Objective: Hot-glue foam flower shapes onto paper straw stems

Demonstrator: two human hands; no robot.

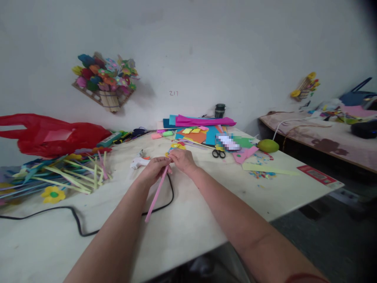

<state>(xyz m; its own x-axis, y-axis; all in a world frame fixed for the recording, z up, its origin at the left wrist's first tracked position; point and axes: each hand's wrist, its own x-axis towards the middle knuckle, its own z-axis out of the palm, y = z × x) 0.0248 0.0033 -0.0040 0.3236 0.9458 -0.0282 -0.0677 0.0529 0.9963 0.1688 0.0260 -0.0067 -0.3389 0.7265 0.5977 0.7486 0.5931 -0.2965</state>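
My left hand (156, 169) is closed on a long, narrow pink paper strip (156, 198), which slants down toward the table's front. Right beside it, the fingers of my right hand (182, 160) are pinched at the strip's upper end, fingertips meeting those of the left. What lies between the fingertips is mostly hidden. Just beyond the hands shows a yellow and blue paper piece (176, 146). A white glue gun (139, 162) rests to the left of my left hand. Its likely black cord (172, 192) loops under the strip.
Colourful strips (76, 175) and a yellow flower (53, 194) lie left, before a red bag (59, 135). Black-handled scissors (218, 153), a phone (228, 142), and coloured sheets (203, 122) sit at the back. A yellow-green oval object (268, 146) and paper scraps (262, 175) are right.
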